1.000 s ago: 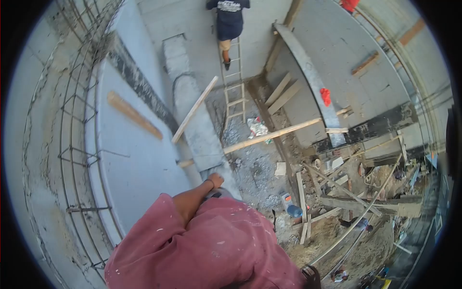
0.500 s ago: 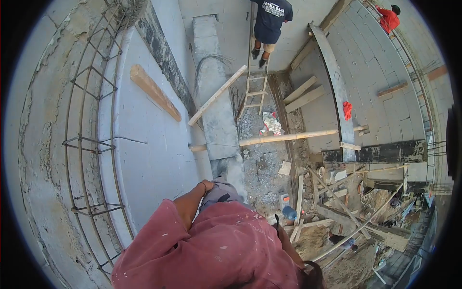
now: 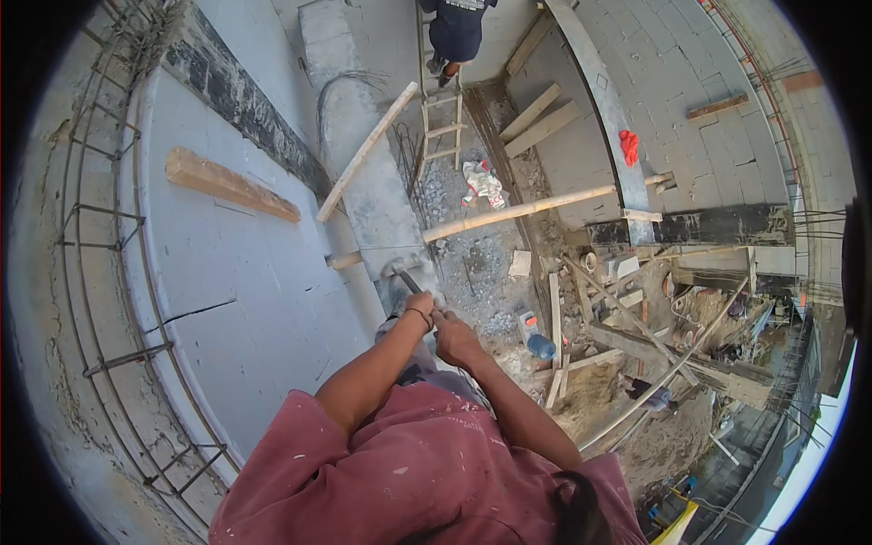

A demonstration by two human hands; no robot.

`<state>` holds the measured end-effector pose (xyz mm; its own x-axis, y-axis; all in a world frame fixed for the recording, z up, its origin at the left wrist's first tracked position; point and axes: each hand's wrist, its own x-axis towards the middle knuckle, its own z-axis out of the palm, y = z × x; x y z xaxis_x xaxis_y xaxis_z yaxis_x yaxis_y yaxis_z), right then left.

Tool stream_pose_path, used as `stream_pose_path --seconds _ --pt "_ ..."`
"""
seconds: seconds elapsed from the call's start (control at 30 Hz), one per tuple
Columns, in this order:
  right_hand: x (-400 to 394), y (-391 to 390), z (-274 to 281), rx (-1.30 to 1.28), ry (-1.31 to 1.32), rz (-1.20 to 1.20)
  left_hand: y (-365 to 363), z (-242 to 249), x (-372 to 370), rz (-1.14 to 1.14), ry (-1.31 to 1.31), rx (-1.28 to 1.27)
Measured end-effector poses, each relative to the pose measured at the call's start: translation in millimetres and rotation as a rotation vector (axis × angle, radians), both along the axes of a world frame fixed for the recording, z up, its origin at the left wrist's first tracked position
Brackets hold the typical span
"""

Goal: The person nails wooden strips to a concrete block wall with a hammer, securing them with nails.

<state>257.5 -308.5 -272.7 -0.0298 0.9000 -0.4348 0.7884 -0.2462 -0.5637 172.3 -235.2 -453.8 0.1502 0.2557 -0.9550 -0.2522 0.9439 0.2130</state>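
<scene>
I look steeply down past my pink, paint-flecked shirt. My left hand (image 3: 421, 305), with a dark band at the wrist, and my right hand (image 3: 454, 338) are held close together in front of me. Both are closed on a thin dark tool handle (image 3: 406, 280) that runs up and left from my fists. Its far end reaches the foot of a grey concrete column (image 3: 368, 195); I cannot make out the tool's head. To my left is a grey block wall (image 3: 236, 300).
A person stands on a wooden ladder (image 3: 440, 127) at the top. A long timber pole (image 3: 518, 211) and planks cross the rubble ground. A rebar cage (image 3: 100, 272) runs along the left. A plank (image 3: 232, 186) lies against the wall. A blue bottle (image 3: 540, 346) lies below.
My right hand has come into view and joined the left, and both have lifted forward onto the tool handle. My view has swung, so the ladder and the person sit higher.
</scene>
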Motion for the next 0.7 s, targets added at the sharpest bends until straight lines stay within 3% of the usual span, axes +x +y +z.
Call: stream_pose_path --seconds 0.03,0.1,0.17,0.27,0.3,0.4,0.5,0.57,0.63,0.7 --pt "2 -5 9 -0.025 -0.001 -0.008 16 2 -8 0.060 0.013 0.032" --pt "8 -6 21 -0.083 0.298 -0.213 47 -53 -29 0.218 0.072 0.035" --pt "18 -43 -14 -0.223 0.345 -0.435 95 -56 -37 0.132 0.178 -0.002" --pt "39 -114 -62 -0.435 0.289 -0.715 144 -105 -42 -0.071 0.295 0.004" --pt "46 -172 -115 -0.488 0.292 -0.841 153 -129 -43 -0.142 0.321 0.013" --pt "55 -302 -176 -0.683 0.386 -1.327 179 -201 -41 -0.347 0.388 0.044" --pt "50 -377 -168 -0.728 0.368 -1.601 210 -267 -41 -0.405 0.398 0.070" --pt "41 -389 -153 -0.691 0.366 -1.636 230 -288 -41 -0.333 0.369 0.120" --pt "44 -426 -176 -0.836 0.354 -1.413 248 -296 -37 -0.235 0.320 0.220" --pt "42 -419 -173 -0.748 0.373 -1.269 265 -296 -34 -0.276 0.292 0.325"
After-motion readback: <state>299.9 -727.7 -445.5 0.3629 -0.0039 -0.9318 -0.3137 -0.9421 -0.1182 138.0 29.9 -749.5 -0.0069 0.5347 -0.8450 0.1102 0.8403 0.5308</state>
